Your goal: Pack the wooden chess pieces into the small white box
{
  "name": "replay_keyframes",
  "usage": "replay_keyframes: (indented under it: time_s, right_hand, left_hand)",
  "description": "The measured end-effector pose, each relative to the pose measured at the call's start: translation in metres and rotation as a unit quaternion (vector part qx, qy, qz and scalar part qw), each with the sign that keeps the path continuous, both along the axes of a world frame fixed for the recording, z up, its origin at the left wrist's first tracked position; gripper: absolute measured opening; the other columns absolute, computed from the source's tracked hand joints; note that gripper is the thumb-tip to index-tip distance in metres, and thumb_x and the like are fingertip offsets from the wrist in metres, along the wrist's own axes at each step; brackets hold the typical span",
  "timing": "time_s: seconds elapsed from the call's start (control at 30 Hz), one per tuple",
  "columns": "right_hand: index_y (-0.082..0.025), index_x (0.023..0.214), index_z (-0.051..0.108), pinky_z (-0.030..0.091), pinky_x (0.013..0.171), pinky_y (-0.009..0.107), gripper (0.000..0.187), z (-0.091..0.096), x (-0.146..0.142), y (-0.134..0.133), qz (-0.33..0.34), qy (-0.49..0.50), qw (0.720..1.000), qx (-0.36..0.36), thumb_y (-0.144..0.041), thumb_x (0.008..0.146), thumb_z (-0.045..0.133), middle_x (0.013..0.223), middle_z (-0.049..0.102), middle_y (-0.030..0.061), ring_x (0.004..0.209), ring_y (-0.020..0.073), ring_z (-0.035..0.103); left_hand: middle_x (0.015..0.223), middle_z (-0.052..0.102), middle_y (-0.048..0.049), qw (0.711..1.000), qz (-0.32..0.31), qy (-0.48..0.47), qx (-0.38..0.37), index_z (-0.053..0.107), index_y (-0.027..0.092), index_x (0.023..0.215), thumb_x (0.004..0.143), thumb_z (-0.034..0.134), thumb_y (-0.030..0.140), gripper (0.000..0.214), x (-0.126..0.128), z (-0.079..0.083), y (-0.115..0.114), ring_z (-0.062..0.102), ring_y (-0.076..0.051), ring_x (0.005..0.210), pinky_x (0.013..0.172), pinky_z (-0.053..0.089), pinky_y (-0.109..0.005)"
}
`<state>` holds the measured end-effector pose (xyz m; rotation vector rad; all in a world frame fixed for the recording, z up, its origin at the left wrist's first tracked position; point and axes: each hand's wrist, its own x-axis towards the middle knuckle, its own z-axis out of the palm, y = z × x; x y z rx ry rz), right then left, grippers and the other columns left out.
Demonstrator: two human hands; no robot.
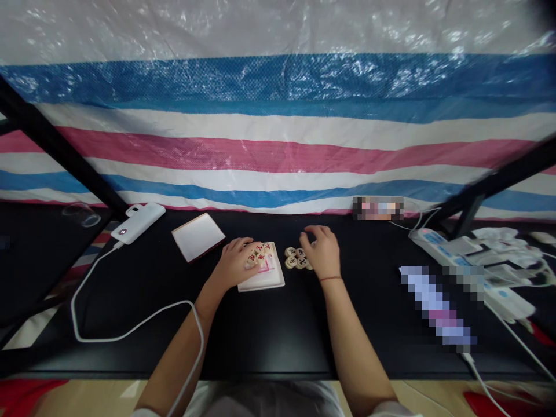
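Observation:
A small white box (266, 277) with a pink lining lies on the black table (269, 336) in front of me. Several round wooden chess pieces (260, 253) with red characters sit in it. My left hand (234, 262) rests on the box's left side, fingers curled over those pieces. A loose cluster of the same wooden pieces (294, 258) lies on the table just right of the box. My right hand (322, 250) hovers at this cluster, fingers bent down onto it. Whether either hand pinches a piece I cannot see.
The box's white lid (198, 236) lies to the left, beyond it a white power bank (138, 222) with a cable (108, 336) looping toward me. Power strips and plugs (478, 260) crowd the right side. A striped tarp (278, 133) hangs behind the table.

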<state>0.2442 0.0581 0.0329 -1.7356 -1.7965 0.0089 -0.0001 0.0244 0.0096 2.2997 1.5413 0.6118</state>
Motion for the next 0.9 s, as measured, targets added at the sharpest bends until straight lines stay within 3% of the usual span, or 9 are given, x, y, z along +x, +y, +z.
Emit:
replay_keyframes:
  time_s: [0.1,0.27,0.43,0.57,0.63,0.7,0.8,0.9]
  right_hand:
    - [-0.016,0.102,0.068,0.046,0.075,0.034,0.030,0.000,0.026,0.017,-0.116,-0.052,0.983,-0.130,-0.036,0.084,0.054,0.103,0.062,0.0137,0.083,0.0223,0.062]
    - [-0.017,0.085,0.072,0.048,0.065,0.032,0.026,-0.005,0.042,0.036,-0.081,-0.095,0.955,-0.269,-0.039,0.075,0.063,0.086,0.068,0.0128,0.075,0.0232,0.067]
    - [-0.018,0.073,0.072,0.048,0.055,0.030,0.012,-0.009,0.044,0.046,-0.072,-0.099,0.956,-0.267,-0.027,0.066,0.069,0.069,0.070,0.0105,0.062,0.0223,0.067]
    - [-0.017,0.075,0.072,0.050,0.063,0.030,0.010,0.002,0.038,0.036,-0.064,-0.047,0.970,-0.230,-0.025,0.070,0.067,0.074,0.072,0.0102,0.071,0.0231,0.069]
    - [-0.018,0.085,0.072,0.051,0.069,0.031,0.017,0.009,0.027,0.022,-0.024,0.029,0.984,-0.175,-0.030,0.076,0.064,0.080,0.073,0.0084,0.077,0.0224,0.069]
    - [-0.019,0.093,0.071,0.051,0.071,0.029,0.026,0.013,0.010,0.004,0.056,0.128,0.981,-0.135,-0.039,0.079,0.063,0.080,0.073,0.0058,0.076,0.0198,0.069]
    - [-0.020,0.100,0.067,0.052,0.070,0.027,0.033,0.012,-0.017,-0.018,0.201,0.264,0.931,-0.154,-0.044,0.077,0.067,0.087,0.073,0.0043,0.077,0.0169,0.068]
    - [-0.019,0.101,0.065,0.052,0.068,0.026,0.036,0.005,-0.036,-0.027,0.262,0.340,0.885,-0.178,-0.045,0.076,0.070,0.091,0.073,0.0046,0.080,0.0164,0.068]
  left_hand:
    - [0.134,0.053,-0.0063,1.000,-0.005,0.012,-0.014,0.054,0.029,0.129,0.078,0.064,0.033,0.053,0.002,0.000,-0.001,0.044,-0.028,0.126,0.106,0.034,-0.046]
    - [0.133,0.055,-0.0060,1.000,0.000,0.017,-0.013,0.055,0.029,0.128,0.077,0.065,0.031,0.052,0.005,-0.003,-0.001,0.045,-0.028,0.124,0.104,0.034,-0.048]
    - [0.131,0.056,-0.0055,1.000,-0.005,0.008,-0.007,0.055,0.029,0.128,0.076,0.066,0.033,0.053,0.002,-0.005,0.001,0.046,-0.028,0.124,0.104,0.036,-0.048]
    - [0.130,0.055,-0.0083,0.998,-0.008,-0.028,0.060,0.057,0.024,0.126,0.080,0.065,0.035,0.048,0.003,0.001,0.001,0.043,-0.028,0.126,0.108,0.035,-0.047]
    - [0.125,0.057,-0.0095,0.994,-0.027,-0.056,0.095,0.058,0.022,0.124,0.084,0.060,0.032,0.041,0.008,0.006,0.000,0.047,-0.026,0.123,0.107,0.038,-0.044]
    - [0.122,0.059,-0.0093,0.990,-0.048,-0.076,0.109,0.056,0.022,0.126,0.088,0.056,0.031,0.039,0.015,0.009,-0.002,0.051,-0.023,0.118,0.105,0.041,-0.041]
    - [0.124,0.058,-0.0094,0.988,-0.057,-0.086,0.113,0.051,0.022,0.131,0.090,0.055,0.033,0.042,0.026,0.009,-0.004,0.054,-0.022,0.116,0.102,0.044,-0.038]
    - [0.121,0.060,-0.0091,0.988,-0.054,-0.090,0.113,0.050,0.022,0.131,0.093,0.051,0.032,0.040,0.031,0.007,-0.006,0.057,-0.021,0.113,0.100,0.046,-0.036]
